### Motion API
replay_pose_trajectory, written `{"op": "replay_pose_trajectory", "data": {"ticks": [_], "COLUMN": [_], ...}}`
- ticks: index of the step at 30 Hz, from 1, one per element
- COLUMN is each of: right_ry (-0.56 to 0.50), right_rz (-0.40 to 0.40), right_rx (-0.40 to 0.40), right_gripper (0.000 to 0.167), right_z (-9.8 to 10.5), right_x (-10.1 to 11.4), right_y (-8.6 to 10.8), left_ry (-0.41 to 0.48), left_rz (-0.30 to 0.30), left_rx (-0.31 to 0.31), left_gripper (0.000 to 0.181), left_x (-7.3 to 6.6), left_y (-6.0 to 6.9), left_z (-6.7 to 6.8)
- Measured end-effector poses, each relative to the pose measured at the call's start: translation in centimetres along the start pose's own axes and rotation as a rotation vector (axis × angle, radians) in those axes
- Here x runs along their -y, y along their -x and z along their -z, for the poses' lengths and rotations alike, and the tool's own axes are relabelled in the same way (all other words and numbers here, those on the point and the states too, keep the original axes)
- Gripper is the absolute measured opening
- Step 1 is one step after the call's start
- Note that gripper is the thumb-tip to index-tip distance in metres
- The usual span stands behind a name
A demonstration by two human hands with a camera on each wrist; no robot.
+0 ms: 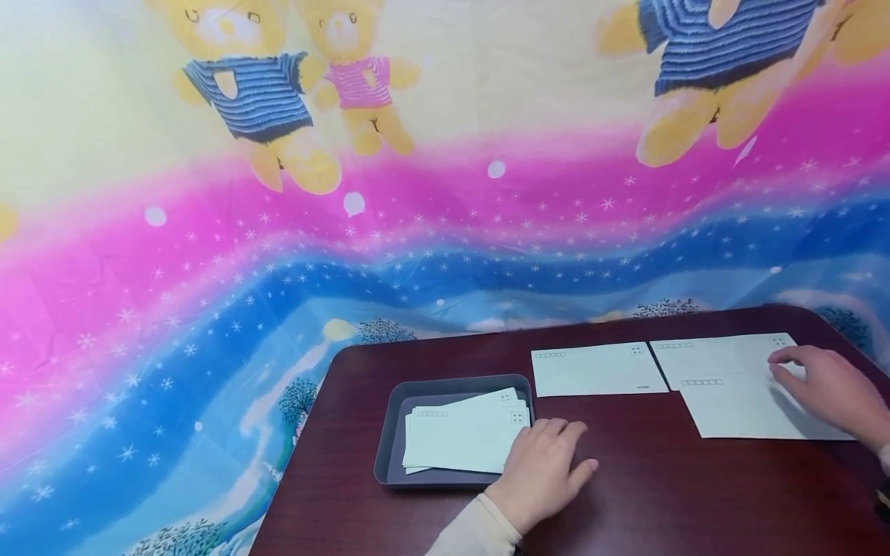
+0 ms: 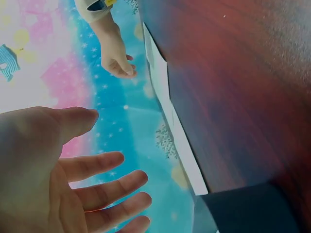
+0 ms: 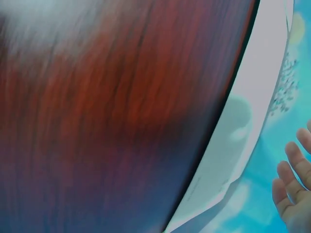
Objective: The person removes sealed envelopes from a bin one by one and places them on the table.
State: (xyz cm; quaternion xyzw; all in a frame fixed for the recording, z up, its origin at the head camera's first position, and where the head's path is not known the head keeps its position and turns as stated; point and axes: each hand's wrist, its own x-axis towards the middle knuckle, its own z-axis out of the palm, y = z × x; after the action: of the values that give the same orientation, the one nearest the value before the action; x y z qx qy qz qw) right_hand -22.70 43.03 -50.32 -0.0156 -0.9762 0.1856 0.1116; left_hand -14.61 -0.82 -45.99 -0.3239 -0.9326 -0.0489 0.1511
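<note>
Several white envelopes lie in a loose stack (image 1: 459, 440) inside a dark grey tray (image 1: 391, 432). My left hand (image 1: 545, 471) is over the tray's right front corner, its fingers spread and relaxed; the left wrist view shows nothing in that hand (image 2: 73, 170). On the table, one envelope (image 1: 591, 371) lies flat right of the tray. Beside it lies another envelope (image 1: 716, 359), partly covering or covered by a lower envelope (image 1: 758, 413). My right hand (image 1: 830, 386) hovers over this pair with loosely bent fingers, holding nothing visible.
The dark reddish-brown table (image 1: 647, 486) has its back edge against a hanging cloth (image 1: 445, 193) printed with bears and snowflakes. The tray stands near the table's left edge, and the envelopes are toward the back right.
</note>
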Motion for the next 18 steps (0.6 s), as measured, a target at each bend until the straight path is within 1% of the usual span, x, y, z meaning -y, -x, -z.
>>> {"op": "replay_pose_trajectory", "data": {"ticks": [4,8,12,18], "right_ry": [0.028,0.053,0.053,0.029], "right_rz": [0.053,0.107,0.151,0.232], "right_rx": [0.013,0.0,-0.027,-0.085], "right_gripper": [0.025,0.023,0.022,0.019], "right_z": [-0.1,-0.1,-0.2,-0.5], "right_x": [1.2,2.2,3.2,5.1], "right_y": [-0.1,0.1,0.4,1.0], "left_ry": [0.016,0.04,0.056,0.058], "left_rz": [0.019,0.044,0.064,0.08], "left_rx": [0.005,0.02,0.039,0.028], "left_gripper": [0.039,0.04,0.041,0.041], "left_x": [0.3,0.7,1.1,1.6], "left_y": [0.0,0.1,0.2,0.5], "left_z": [0.2,0.4,0.4,0.4]}}
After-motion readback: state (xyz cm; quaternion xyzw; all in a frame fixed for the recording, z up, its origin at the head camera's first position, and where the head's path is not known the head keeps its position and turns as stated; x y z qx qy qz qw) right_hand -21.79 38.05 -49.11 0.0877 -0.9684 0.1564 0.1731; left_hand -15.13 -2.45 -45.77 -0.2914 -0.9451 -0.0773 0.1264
